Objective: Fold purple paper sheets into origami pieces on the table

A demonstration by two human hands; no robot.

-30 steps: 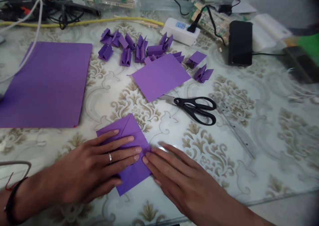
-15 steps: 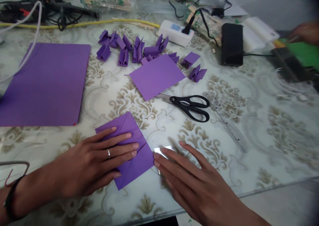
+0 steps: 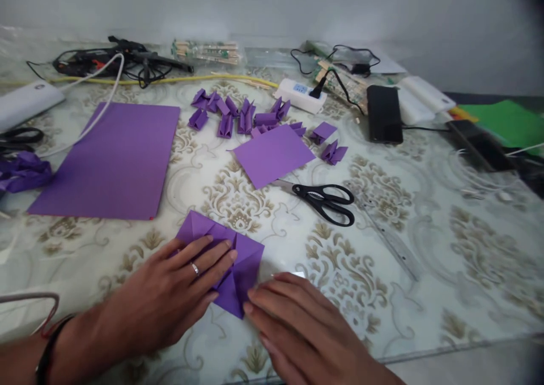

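Note:
A folded purple paper square (image 3: pixel 250 257) with diagonal creases lies flat on the patterned table in front of me. My left hand (image 3: pixel 187 283), wearing a ring, rests on its left part with fingers stretched out, palm down, covering part of the folds. At the paper's lower right edge, my right hand (image 3: pixel 306 323) touches the corner with its fingertips; its fingers lie close together, stretched forward. Beyond them are black-handled scissors (image 3: pixel 323 201), their blades partly under a flat purple sheet (image 3: pixel 274 154). A clear ruler (image 3: pixel 393 246) lies right of the scissors.
Several small folded purple pieces (image 3: pixel 246 116) sit behind the flat sheet. A larger purple sheet stack (image 3: pixel 123 164) lies left, crossed by a white cable. A white power strip (image 3: pixel 301 94), a black phone-like device (image 3: pixel 385 115) and green paper (image 3: pixel 505 122) are farther back.
The purple paper square has been turned on the table, and my right hand has come back to its edge with fingers closer together. The view has tilted up. Another person's hand has left the right side.

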